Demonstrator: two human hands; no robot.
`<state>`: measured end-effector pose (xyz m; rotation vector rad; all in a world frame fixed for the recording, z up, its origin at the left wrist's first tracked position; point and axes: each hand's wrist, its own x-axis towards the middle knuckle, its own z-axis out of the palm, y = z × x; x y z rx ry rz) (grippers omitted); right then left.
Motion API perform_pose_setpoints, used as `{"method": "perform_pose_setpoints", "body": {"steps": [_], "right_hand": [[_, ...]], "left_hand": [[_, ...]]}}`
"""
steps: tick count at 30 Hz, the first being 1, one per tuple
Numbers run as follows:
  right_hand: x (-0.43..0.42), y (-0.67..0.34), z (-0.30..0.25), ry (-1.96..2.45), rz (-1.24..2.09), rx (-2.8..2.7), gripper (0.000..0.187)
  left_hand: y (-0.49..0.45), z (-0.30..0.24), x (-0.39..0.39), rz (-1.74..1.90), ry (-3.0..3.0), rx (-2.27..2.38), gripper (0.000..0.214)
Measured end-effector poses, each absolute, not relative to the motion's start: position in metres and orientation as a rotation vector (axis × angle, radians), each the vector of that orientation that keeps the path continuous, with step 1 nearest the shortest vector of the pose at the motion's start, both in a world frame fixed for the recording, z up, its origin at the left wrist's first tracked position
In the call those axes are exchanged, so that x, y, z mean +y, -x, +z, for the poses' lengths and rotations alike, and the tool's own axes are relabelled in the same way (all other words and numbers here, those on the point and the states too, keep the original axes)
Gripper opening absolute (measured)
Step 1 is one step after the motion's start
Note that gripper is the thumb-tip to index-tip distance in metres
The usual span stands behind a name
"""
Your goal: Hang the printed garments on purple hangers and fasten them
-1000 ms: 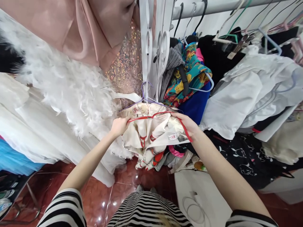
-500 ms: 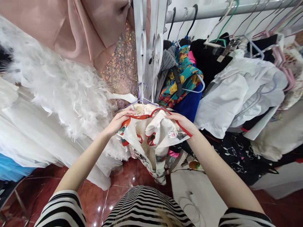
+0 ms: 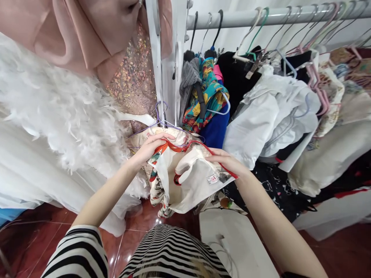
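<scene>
Below a white clothes rail (image 3: pixel 261 18), the left hand (image 3: pixel 149 150) and right hand (image 3: pixel 224 162) pinch a cream, red-trimmed printed garment (image 3: pixel 194 189). Both curl closed on its edge.

Left hand (image 3: pixel 150 148) and right hand (image 3: pixel 226 162) raised, both gripping

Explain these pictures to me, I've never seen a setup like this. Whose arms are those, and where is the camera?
There's no machine here. A camera worn on a person's head looks forward and down, so those arms are their own. The left hand and right hand both hold a cream printed garment with red trim. Beside it hangs a fluffy white feather garment. Other clothes hang from a white metal clothes rail. Below is a glossy red tiled floor.
</scene>
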<state>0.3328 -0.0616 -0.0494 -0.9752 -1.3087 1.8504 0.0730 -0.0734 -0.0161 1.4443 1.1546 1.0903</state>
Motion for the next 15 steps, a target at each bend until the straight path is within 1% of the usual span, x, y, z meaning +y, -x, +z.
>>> {"method": "perform_pose_setpoints", "body": {"steps": [3,8,12,15], "right_hand": [[-0.061,-0.336,-0.048,0.969,1.849,-1.334,0.031],[-0.052,-0.333,-0.044,0.895,1.919,-1.403,0.044],[-0.047,-0.321,-0.044,0.862,2.038,-1.378,0.037],[-0.043,-0.311,-0.045,0.865,2.058,-1.364,0.038]], "left_hand": [[-0.078,-0.013,-0.071,1.060,-1.471,1.160,0.032],[-0.079,-0.015,-0.067,1.052,-1.466,1.143,0.032],[-0.074,-0.023,-0.067,1.005,-1.502,1.154,0.027],[-0.068,-0.030,-0.069,0.929,-1.527,1.184,0.024]]}}
